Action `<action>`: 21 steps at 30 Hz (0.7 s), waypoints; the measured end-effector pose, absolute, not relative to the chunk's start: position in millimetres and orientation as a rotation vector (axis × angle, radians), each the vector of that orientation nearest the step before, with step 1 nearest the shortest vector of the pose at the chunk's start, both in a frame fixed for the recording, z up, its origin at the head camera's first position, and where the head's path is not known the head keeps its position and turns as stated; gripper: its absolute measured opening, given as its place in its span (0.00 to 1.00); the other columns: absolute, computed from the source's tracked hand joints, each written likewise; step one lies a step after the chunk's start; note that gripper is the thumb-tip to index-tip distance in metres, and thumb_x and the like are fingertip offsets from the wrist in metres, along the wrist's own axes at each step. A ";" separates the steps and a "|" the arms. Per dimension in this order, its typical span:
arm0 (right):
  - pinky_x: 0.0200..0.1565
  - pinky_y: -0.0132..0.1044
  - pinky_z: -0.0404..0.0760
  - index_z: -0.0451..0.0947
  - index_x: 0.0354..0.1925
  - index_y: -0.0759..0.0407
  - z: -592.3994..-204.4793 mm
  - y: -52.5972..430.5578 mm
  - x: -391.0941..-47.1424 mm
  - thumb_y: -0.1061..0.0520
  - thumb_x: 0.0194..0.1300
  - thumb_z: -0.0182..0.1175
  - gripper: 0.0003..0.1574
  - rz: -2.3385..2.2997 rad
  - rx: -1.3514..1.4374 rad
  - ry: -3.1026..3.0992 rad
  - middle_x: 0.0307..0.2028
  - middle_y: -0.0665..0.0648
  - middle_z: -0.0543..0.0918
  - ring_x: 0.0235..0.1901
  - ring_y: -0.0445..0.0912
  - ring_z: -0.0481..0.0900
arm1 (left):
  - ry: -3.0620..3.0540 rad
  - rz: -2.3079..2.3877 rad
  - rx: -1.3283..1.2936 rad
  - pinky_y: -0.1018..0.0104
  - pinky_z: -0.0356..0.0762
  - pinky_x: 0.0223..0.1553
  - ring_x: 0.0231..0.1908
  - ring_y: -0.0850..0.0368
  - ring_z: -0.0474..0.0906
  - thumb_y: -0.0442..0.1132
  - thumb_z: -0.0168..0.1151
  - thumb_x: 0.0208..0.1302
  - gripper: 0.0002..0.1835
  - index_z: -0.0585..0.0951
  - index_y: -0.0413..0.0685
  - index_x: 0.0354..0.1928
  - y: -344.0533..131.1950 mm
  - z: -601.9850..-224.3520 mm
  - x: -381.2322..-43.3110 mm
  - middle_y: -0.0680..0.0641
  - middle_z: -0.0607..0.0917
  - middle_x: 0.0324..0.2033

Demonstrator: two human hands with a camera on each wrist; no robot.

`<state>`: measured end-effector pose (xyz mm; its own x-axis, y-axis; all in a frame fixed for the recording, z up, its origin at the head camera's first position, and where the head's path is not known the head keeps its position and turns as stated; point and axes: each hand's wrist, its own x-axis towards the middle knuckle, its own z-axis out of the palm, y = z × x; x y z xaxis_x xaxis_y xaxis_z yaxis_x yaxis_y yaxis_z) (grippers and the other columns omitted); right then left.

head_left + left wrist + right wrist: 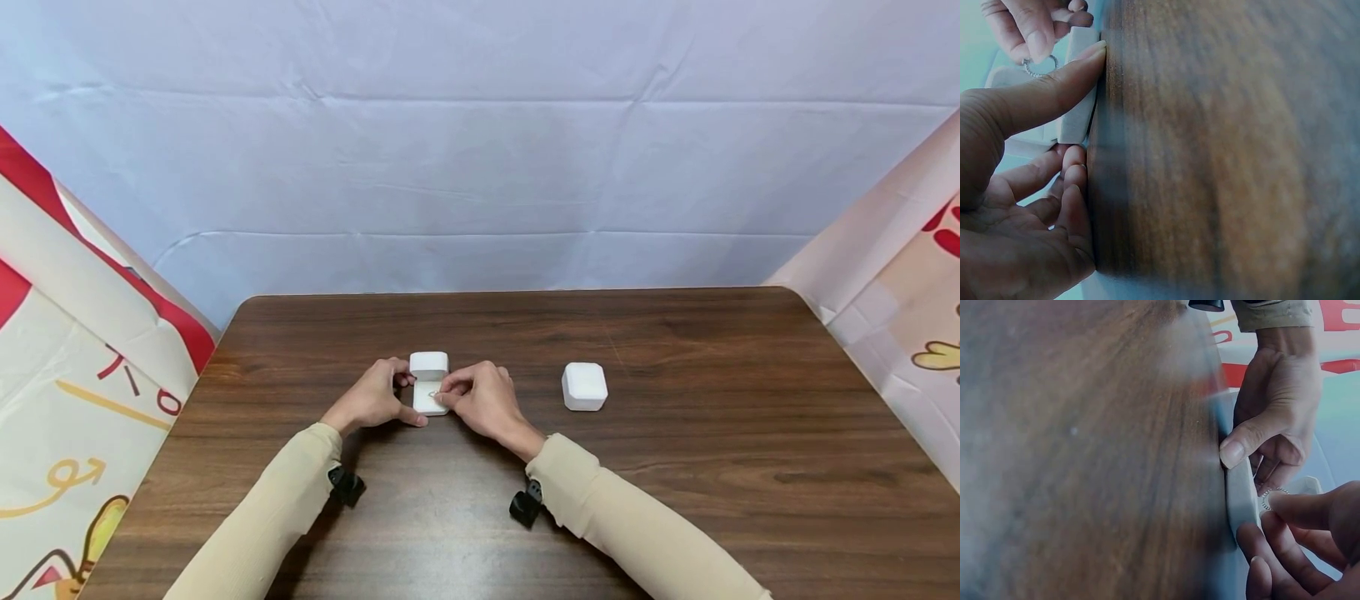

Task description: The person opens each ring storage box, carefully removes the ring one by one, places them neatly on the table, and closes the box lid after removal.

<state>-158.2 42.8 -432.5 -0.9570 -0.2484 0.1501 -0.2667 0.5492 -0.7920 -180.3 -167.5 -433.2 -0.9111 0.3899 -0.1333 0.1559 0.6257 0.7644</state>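
Note:
A small white ring box (429,364) stands on the table with its lid raised, left of the middle. My left hand (375,395) grips it from the left, thumb (1054,100) along the front wall and fingers round the far side. My right hand (486,402) pinches a thin ring (1265,499) between thumb and fingertips, right over the box's white inner pad. In the left wrist view the ring's textured band shows below the right fingertips. Part of the box is hidden behind the hands.
A second white box (585,386), closed, stands on the brown wooden table (712,467) to the right of my right hand. Behind the table hangs a pale cloth (480,167), with printed cloths at both sides. Each wrist carries a small black camera.

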 end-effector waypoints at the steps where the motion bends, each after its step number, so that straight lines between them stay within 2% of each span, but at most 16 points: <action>1: 0.32 0.35 0.76 0.88 0.26 0.51 -432.1 43.4 -157.6 0.56 0.59 0.76 0.06 1.412 0.460 -2.748 0.21 0.42 0.84 0.20 0.34 0.79 | 2.564 1.167 0.439 0.55 0.72 0.48 0.43 0.49 0.74 0.34 0.86 0.42 0.25 0.81 0.39 0.42 -167.6 -433.4 -180.4 0.43 0.78 0.42; 11: 0.34 0.36 0.75 0.85 0.23 0.46 -427.8 47.0 -149.1 0.56 0.58 0.74 0.10 1.378 0.552 -2.803 0.18 0.37 0.81 0.19 0.34 0.77 | 2.571 1.173 0.432 0.56 0.73 0.48 0.43 0.49 0.74 0.34 0.86 0.40 0.26 0.81 0.38 0.41 -166.7 -433.7 -180.7 0.43 0.78 0.40; 21: 0.30 0.34 0.76 0.83 0.22 0.46 -421.8 50.3 -135.6 0.58 0.57 0.74 0.12 1.361 0.676 -2.861 0.16 0.38 0.79 0.18 0.34 0.76 | 2.563 1.179 0.434 0.56 0.72 0.47 0.42 0.49 0.73 0.34 0.86 0.41 0.25 0.80 0.38 0.40 -167.7 -434.0 -180.1 0.43 0.77 0.40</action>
<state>-135.6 50.3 -421.8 -0.9083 -0.4089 0.0882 -0.3264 0.5609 -0.7608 -180.1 -167.7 -434.0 -0.9139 0.3842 -0.1310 0.1505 0.6205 0.7696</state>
